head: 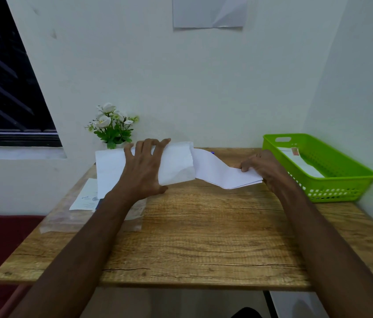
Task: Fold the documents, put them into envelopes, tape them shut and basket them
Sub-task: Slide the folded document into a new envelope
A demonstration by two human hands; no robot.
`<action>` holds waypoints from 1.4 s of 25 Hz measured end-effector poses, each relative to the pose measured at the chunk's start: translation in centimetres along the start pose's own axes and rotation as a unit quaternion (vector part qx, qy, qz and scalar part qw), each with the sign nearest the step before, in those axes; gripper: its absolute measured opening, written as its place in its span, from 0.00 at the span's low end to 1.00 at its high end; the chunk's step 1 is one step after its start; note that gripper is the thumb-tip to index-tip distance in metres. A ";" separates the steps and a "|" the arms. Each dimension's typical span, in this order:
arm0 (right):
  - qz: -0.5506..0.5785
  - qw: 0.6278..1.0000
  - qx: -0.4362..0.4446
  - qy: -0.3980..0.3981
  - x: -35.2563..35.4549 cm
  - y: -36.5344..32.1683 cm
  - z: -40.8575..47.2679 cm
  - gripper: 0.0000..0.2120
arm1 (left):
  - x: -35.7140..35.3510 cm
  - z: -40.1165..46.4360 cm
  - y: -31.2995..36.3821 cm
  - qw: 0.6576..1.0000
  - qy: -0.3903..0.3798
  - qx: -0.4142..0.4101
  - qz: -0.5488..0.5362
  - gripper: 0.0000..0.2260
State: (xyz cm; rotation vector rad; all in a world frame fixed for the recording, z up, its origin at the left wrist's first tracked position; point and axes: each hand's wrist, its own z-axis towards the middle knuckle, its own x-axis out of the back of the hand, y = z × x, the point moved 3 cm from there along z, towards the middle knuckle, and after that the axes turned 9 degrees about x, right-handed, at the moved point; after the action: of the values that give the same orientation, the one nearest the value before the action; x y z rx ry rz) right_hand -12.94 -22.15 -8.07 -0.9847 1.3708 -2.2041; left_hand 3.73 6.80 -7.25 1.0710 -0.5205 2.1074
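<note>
— What has your left hand got?

— My fingers are spread over the top of a white envelope, with the thumb hooked under its near edge, so I grip it across the middle. It hangs just above the desk, toward the far edge, left of centre.

— And the right hand?

— It pinches the right end of a folded document, fingers curled over the paper, near the far right of the desk. The sheet runs leftward from my fingers, sags in the middle, and its left end meets the open end of the envelope; whether it is inside I cannot tell.

— What else is on the desk?

— A green basket sits at the far right corner, just beside my right hand, with a white envelope lying in it. Under my left forearm lie a printed sheet and a clear plastic sleeve, near the left edge. A small plant with white flowers stands at the far edge behind the envelope. A paper hangs on the wall above.
</note>
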 end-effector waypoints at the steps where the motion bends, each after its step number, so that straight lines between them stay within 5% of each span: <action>1: -0.003 1.000 -0.006 -0.013 0.1 0.0 0.0 0.17 | 0.0 0.0 -0.1 1.000 0.002 0.001 0.002 0.57; 4: 0.018 0.998 -0.013 -0.063 0.1 0.0 -0.2 0.10 | 0.1 0.2 -0.2 1.000 -0.004 -0.004 0.023 0.58; 7: 0.019 0.995 -0.014 -0.092 0.2 0.0 -0.3 0.14 | -0.1 0.2 -0.3 0.999 -0.024 -0.019 0.042 0.60; 19: 0.179 0.982 -0.019 -0.050 0.2 0.0 -0.2 0.13 | -0.8 -0.2 0.4 0.994 -0.047 -0.069 -0.064 0.54; 28: 0.192 0.980 0.019 -0.051 -3.8 -0.9 -1.2 0.09 | -1.5 -0.5 2.1 0.979 -0.096 -0.076 -0.166 0.50; 35: 0.179 0.977 -0.090 -0.078 -2.8 0.0 -0.8 0.12 | -1.1 -0.3 1.0 0.986 -0.074 -0.042 -0.146 0.52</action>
State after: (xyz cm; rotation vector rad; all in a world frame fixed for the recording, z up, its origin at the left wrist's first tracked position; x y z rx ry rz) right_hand -11.61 -19.93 -9.32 -0.8683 1.5560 -1.7298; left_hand 3.27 5.84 -8.38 1.1840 -0.4865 1.7452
